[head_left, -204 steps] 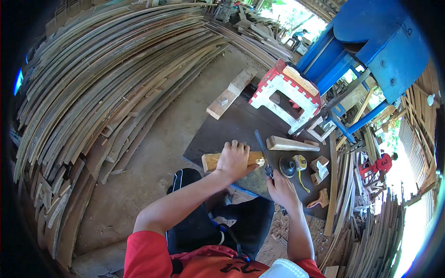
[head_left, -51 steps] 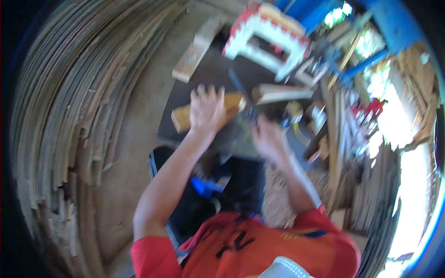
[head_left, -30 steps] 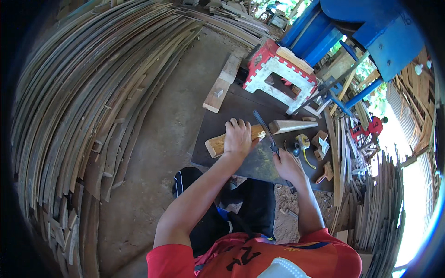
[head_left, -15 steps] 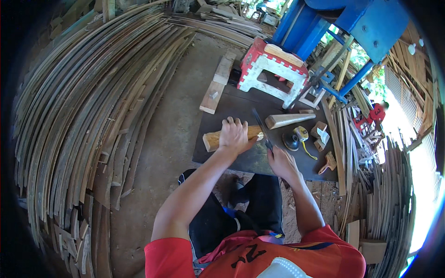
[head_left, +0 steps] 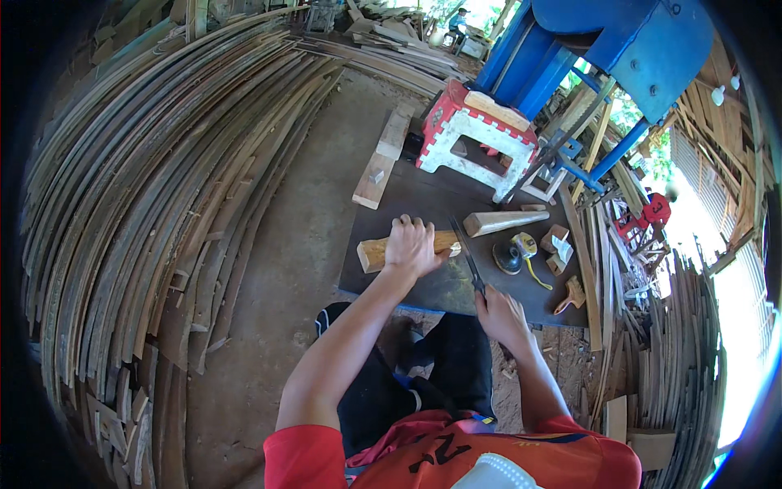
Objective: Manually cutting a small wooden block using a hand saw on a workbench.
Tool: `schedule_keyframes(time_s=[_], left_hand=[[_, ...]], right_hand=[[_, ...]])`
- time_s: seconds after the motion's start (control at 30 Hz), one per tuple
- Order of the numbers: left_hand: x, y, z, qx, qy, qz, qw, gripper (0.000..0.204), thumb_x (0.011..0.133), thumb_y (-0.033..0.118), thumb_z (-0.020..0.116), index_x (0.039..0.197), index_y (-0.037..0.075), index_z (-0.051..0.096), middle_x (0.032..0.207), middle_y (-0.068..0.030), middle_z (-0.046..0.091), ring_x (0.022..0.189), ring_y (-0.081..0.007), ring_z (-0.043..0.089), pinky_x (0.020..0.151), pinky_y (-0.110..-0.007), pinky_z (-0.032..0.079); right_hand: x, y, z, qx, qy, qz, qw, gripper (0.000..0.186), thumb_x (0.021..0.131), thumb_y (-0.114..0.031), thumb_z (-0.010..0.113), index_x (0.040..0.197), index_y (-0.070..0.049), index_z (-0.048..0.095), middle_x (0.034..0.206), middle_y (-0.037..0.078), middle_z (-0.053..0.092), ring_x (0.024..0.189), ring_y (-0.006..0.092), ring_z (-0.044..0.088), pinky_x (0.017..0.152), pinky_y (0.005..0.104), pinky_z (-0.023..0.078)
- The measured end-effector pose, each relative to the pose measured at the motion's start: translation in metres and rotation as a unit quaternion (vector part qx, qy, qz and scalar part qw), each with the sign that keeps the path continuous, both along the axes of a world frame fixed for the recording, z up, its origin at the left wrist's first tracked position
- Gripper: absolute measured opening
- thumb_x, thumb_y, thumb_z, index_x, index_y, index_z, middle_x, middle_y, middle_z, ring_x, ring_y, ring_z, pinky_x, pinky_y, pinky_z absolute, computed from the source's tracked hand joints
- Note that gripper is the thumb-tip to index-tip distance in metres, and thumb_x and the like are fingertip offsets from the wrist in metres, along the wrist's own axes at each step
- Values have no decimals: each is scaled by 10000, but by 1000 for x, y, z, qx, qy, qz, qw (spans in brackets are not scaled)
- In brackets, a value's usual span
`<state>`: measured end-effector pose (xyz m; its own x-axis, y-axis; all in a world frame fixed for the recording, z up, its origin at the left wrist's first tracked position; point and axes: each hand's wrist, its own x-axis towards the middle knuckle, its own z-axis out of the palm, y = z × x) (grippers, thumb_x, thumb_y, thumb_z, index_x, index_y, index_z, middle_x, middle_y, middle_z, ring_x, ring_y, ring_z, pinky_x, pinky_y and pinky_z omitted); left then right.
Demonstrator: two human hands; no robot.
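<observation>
As left grip [head_left: 410,247] hides middle of wooden block [head_left: 376,254] clasped beneath, right grip [head_left: 500,316] clutches dark tool [head_left: 472,269], handle covered, file perhaps.

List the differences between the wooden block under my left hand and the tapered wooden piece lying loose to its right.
Hold: the wooden block is gripped from above by the left hand; no hand touches the tapered wooden piece.
Colour: the wooden block looks golden-brown, the tapered wooden piece paler.
Shared: both are elongated lengths of wood on the dark work surface.
</observation>
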<state>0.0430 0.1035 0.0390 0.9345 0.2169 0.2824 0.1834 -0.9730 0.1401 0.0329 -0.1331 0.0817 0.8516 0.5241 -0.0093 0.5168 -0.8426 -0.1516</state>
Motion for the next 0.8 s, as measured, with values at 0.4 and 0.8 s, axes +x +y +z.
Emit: schedule_keyframes(time_s=[0.4, 0.8], left_hand=[[-8, -6, 4, -4, -30, -13, 999, 704, 894, 728, 612, 1122, 75, 742, 1099, -156, 732, 1095, -351, 669, 941, -456, 510], [-1, -3, 11, 30, -13, -9, 999, 778, 894, 777, 568, 1152, 63, 737, 1086, -145, 734, 1054, -345, 673, 897, -452, 522]], right_hand=[[-7, -29, 6, 147, 9, 8, 989, 416, 1010, -401, 586, 1033, 0, 693, 869, 302, 701, 874, 520, 676, 812, 596, 526], [7, -28, -8, 138, -24, 21, 990, 267, 971, -281, 610, 994, -23, 677, 753, 272, 688, 743, 492, 681, 740, 592, 543]])
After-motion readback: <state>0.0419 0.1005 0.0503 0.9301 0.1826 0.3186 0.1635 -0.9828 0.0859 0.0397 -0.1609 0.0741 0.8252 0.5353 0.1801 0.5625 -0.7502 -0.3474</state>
